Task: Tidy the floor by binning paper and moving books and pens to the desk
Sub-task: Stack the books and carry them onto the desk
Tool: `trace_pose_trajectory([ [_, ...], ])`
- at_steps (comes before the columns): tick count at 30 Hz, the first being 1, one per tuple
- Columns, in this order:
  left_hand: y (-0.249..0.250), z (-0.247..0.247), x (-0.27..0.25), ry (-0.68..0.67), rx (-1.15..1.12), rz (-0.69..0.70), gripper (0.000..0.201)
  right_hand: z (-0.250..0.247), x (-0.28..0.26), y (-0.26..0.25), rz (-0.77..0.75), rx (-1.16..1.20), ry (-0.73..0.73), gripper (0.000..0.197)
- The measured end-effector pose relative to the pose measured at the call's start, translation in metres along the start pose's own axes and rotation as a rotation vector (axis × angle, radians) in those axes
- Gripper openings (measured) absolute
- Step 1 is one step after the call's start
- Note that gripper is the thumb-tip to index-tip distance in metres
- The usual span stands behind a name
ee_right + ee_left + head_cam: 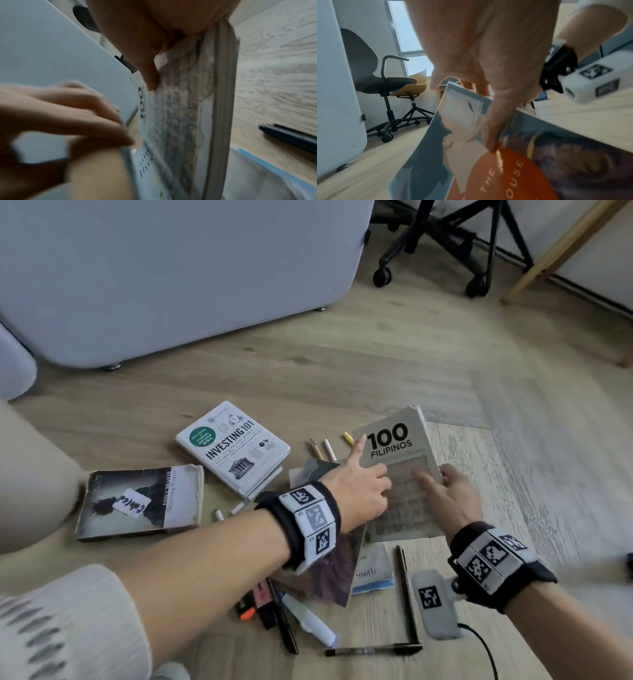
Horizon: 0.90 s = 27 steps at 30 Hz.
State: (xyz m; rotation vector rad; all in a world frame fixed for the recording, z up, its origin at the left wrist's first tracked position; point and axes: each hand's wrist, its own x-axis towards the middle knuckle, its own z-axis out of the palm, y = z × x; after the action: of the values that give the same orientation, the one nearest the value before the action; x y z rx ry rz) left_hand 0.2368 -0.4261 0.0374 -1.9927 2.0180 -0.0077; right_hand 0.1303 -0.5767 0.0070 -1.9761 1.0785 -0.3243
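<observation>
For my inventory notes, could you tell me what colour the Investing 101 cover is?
Investing 101 book: white with black print and a green badge, clearest in the head view.

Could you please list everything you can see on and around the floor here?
100 Filipinos book: one, grey, lifted off the floor in both hands.
Investing 101 book: one, white, on floor.
Worn book: one, dark, left of it.
Orange-circle book: one, under left hand.
Black pens: two, near right wrist.
Markers: several, mixed colours, below left wrist.
Pencils: a few, by grey book.
Paper: blue-edged sheet, on floor.
Chair: one, black.
Left hand: on grey book.
Right hand: grips grey book.
</observation>
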Motion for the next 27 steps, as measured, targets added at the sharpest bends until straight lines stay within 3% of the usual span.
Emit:
trace_pose_trajectory([
  [3, -0.006, 0.017, 0.012, 0.159, -0.189, -0.255, 0.047, -0.024, 0.002, -0.010, -0.037, -0.093, 0.191, 0.034],
  [6, -0.010, 0.039, -0.004, 0.194, -0.478, -0.718, 0.061, -0.036, -0.002, -0.018, -0.046, -0.041, 0.292, 0.034],
  [8, -0.006, 0.056, -0.024, 0.118, -0.670, -1.009, 0.061, -0.033, -0.008, -0.022, -0.040, 0.068, 0.273, 0.031],
  [9, -0.002, 0.063, -0.035, 0.029, -0.748, -1.089, 0.059, -0.028, -0.014, -0.026, -0.032, 0.165, 0.215, 0.026],
  [11, 0.007, 0.079, -0.046, -0.169, -0.799, -1.073, 0.056, -0.009, -0.027, -0.023, 0.071, 0.294, 0.005, 0.021],
  [14, 0.015, 0.092, -0.044, -0.253, -0.857, -1.019, 0.044, 0.032, -0.049, -0.001, 0.252, 0.083, -0.312, 0.032],
  [16, 0.017, 0.091, -0.042, -0.232, -1.020, -1.092, 0.045, 0.052, -0.056, 0.010, 0.203, -0.094, -0.350, 0.040],
  [19, 0.015, 0.088, -0.048, -0.132, -1.233, -1.248, 0.052, 0.053, -0.047, 0.013, 0.011, -0.316, -0.345, 0.040],
  [22, 0.015, 0.084, -0.049, -0.193, -1.305, -1.230, 0.067, 0.049, -0.038, 0.015, 0.191, 0.026, -0.496, 0.061],
  [24, 0.019, 0.074, -0.044, -0.236, -1.396, -1.183, 0.094, 0.053, -0.035, 0.020, 0.277, 0.201, -0.614, 0.076],
  [27, 0.029, 0.066, -0.041, -0.150, -1.449, -1.202, 0.118, 0.055, -0.033, 0.012, 0.302, 0.304, -0.669, 0.070],
])
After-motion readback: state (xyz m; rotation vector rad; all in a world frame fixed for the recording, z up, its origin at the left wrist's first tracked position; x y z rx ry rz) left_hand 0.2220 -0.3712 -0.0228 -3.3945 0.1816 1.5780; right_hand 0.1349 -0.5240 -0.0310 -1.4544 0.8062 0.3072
